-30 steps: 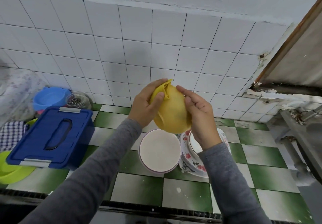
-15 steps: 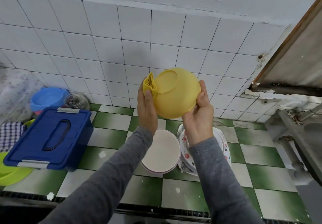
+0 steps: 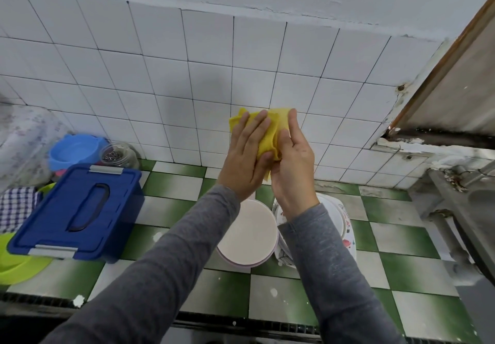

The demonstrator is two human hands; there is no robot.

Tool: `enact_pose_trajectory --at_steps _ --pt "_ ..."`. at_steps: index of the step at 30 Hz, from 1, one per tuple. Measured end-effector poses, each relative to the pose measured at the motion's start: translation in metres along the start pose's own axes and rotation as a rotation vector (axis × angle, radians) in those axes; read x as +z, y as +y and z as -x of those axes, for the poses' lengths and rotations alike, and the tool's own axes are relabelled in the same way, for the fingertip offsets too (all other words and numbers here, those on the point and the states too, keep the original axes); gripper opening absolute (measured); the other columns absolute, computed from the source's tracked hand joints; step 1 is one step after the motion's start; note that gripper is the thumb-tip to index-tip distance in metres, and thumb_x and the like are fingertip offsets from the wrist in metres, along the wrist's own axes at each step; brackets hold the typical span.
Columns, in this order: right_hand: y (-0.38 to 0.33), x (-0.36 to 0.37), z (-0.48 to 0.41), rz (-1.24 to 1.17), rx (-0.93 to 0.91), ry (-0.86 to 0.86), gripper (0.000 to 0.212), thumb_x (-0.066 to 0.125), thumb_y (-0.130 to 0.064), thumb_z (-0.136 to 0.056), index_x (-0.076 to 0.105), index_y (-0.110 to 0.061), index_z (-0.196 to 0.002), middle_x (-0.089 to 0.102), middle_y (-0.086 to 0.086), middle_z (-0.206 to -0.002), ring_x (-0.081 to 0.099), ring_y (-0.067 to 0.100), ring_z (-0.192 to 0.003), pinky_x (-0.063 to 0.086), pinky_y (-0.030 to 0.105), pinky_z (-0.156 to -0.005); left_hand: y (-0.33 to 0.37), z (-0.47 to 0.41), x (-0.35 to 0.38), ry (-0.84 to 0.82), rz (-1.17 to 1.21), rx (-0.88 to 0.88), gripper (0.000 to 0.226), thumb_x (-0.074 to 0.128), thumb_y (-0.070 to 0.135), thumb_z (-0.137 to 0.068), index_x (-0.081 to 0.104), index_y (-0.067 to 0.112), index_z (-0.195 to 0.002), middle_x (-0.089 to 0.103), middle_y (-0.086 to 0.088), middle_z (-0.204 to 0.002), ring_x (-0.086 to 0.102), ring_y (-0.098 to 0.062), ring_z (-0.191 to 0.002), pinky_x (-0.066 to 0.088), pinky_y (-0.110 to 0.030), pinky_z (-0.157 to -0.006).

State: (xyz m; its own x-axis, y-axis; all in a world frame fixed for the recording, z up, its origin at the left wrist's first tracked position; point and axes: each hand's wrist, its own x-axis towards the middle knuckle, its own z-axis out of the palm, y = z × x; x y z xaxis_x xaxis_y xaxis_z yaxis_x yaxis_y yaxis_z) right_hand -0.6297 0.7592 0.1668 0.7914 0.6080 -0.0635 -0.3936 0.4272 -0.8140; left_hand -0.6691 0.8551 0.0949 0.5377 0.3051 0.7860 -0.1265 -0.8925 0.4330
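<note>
I hold a yellow cloth (image 3: pixel 263 140) and a yellow bowl (image 3: pixel 281 118) up in front of the white wall tiles. My left hand (image 3: pixel 243 164) lies on the cloth with straight fingers and presses it against the bowl. My right hand (image 3: pixel 294 167) grips the bowl from the right, index finger pointing up along it. Both hands and the cloth hide most of the bowl; only a smooth yellow strip shows at the top.
Below my hands a round white dish (image 3: pixel 249 234) and a stack of flowered plates (image 3: pixel 347 236) sit on the green-and-white tiled counter. A blue lidded box (image 3: pixel 77 209), glass jar (image 3: pixel 117 153), blue bowl (image 3: pixel 75 151) and lime bowl (image 3: pixel 16 263) stand left. A sink edge (image 3: pixel 455 204) is at right.
The bowl showed its whole underside half a second ago; now it is turned and mostly covered. My left hand has spread flat over the cloth, and both hands have come closer together.
</note>
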Motion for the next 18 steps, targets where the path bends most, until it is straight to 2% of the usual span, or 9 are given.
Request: enact_pose_trajectory --at_steps 4,8,13,18 --pt "-0.001 -0.007 -0.002 0.213 0.013 -0.059 0.045 0.04 -0.007 -0.107 0.046 -0.023 -0.148 0.057 0.005 -0.142 0.058 0.019 -0.126 0.05 0.034 -0.105 -0.003 -0.01 -0.011 -0.07 0.034 -0.025 0.056 0.031 0.041 -0.106 0.043 0.0 -0.143 0.043 -0.016 -0.151 0.032 -0.036 -0.145 0.026 -0.049 -0.12" --pt "-0.002 -0.009 0.005 0.387 -0.036 -0.096 0.042 0.043 -0.009 -0.106 0.051 -0.023 -0.145 0.059 0.0 -0.139 0.056 0.016 -0.127 0.047 0.032 -0.107 0.0 -0.006 -0.013 0.006 0.128 -0.13 0.055 0.03 0.04 -0.106 0.046 0.002 -0.142 0.045 -0.015 -0.149 0.038 -0.034 -0.141 0.032 -0.056 -0.114" --pt "0.005 -0.012 0.002 0.336 -0.003 -0.098 0.04 0.043 -0.01 -0.106 0.052 -0.022 -0.144 0.059 0.002 -0.14 0.056 0.019 -0.128 0.045 0.04 -0.111 -0.002 0.007 -0.012 -0.007 -0.01 0.047 0.051 0.033 0.033 -0.107 0.043 -0.002 -0.142 0.043 -0.02 -0.149 0.03 -0.041 -0.144 0.028 -0.058 -0.117" --pt "-0.002 -0.015 -0.001 0.462 -0.062 -0.121 0.038 0.043 -0.008 -0.106 0.056 -0.018 -0.14 0.062 0.004 -0.136 0.058 0.017 -0.127 0.048 0.033 -0.106 -0.01 -0.001 -0.026 -0.067 0.011 0.006 0.056 0.036 0.039 -0.105 0.046 -0.002 -0.142 0.045 -0.017 -0.148 0.038 -0.035 -0.141 0.032 -0.052 -0.116"
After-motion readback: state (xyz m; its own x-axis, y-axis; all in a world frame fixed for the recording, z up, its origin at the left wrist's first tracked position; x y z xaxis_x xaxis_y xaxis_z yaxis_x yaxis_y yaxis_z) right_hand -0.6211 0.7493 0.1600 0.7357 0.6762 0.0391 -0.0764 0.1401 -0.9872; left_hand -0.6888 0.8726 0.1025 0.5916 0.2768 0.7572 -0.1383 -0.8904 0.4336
